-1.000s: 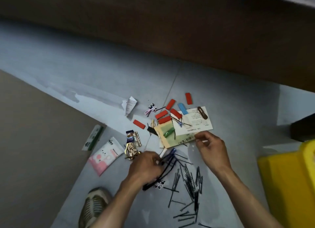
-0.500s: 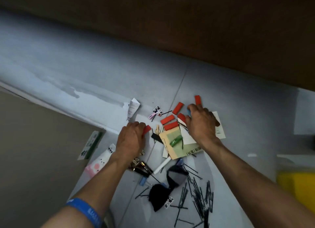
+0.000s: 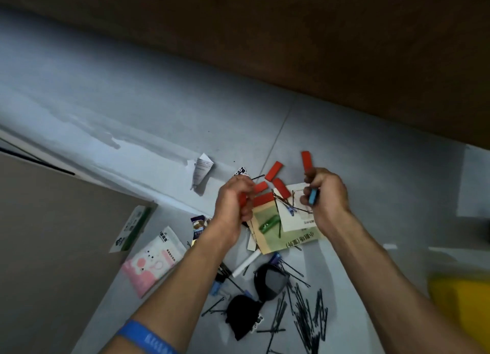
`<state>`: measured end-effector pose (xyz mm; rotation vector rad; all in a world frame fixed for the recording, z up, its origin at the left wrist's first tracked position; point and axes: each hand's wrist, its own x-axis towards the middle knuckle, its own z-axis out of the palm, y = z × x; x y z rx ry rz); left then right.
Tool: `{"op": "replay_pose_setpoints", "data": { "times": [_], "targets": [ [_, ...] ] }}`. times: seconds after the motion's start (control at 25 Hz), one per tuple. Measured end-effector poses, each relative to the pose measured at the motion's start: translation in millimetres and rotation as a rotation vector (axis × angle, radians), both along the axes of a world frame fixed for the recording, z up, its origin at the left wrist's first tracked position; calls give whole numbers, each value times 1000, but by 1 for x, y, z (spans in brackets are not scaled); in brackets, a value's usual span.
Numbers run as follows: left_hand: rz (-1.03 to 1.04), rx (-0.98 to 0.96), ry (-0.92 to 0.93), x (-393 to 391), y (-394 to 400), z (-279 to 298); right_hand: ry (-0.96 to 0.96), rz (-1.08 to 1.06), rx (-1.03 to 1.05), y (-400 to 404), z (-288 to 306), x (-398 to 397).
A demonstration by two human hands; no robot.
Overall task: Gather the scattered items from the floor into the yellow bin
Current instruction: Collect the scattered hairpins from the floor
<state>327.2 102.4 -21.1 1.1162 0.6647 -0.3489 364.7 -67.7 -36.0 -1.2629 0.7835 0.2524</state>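
My left hand (image 3: pixel 234 202) is lifted over the pile and grips a red clip (image 3: pixel 242 199), mostly hidden in the curled fingers. In my right hand (image 3: pixel 327 197) a blue clip (image 3: pixel 313 196) is pinched between thumb and fingers. Several red clips (image 3: pixel 274 170) lie on the grey floor between and beyond the hands, one further back (image 3: pixel 306 160). A green clip (image 3: pixel 270 223) rests on a green and tan card (image 3: pixel 289 241). Black hairpins (image 3: pixel 305 314) lie scattered near me. The yellow bin (image 3: pixel 461 306) shows blurred at the right edge.
A folded paper slip (image 3: pixel 201 169), a pink and white packet (image 3: pixel 156 261), a green and white box (image 3: pixel 132 227), a black bow (image 3: pixel 252 300) and a white stick (image 3: pixel 246 263) lie on the floor. A brown wall (image 3: pixel 318 49) runs behind.
Both hands came up off the floor from the pile. The left one now holds a red clip and the right one a blue clip.
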Motion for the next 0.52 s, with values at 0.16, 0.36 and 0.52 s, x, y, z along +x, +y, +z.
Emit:
{"op": "replay_pose_setpoints", "data": {
  "times": [0.16,0.36,0.52],
  "targets": [
    [-702,1248,-216,12,-19,-14,-233,657,-986,7,-5,-4],
    [-862,1357,-382,10,-19,-12,-259,1006,-1248,21,-16,1],
    [-229,695,93,21,-4,-4,-153,720,-805,14,-15,-6]
  ]
}}
